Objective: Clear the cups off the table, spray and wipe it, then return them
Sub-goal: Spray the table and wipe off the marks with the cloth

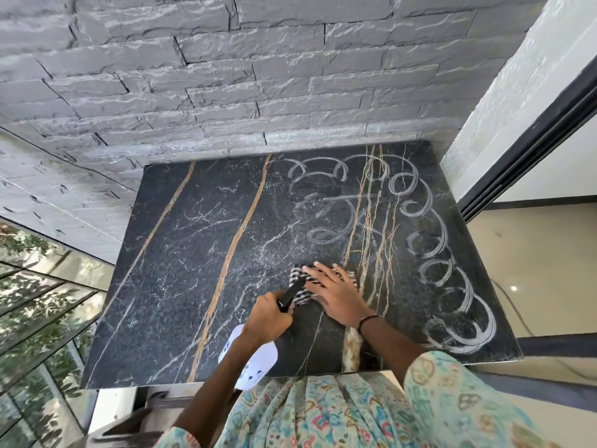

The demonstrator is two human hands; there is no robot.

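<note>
Left grip (269, 318) clenched around spray bottle (248, 357), black nozzle aimed across the cloth. Right grip (336, 294) flat, fingers spread, pressing striped cloth (298, 282) onto surface (181, 253) near front edge, middle. Wet swirl marks (436, 250) along right edge and back right corner. No cups in view.

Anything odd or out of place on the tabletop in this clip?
Nothing damaged or spilled. Pale looping streaks cover the right part of the dark marble table, apparently wet wipe marks from the striped cloth under the right hand.
</note>
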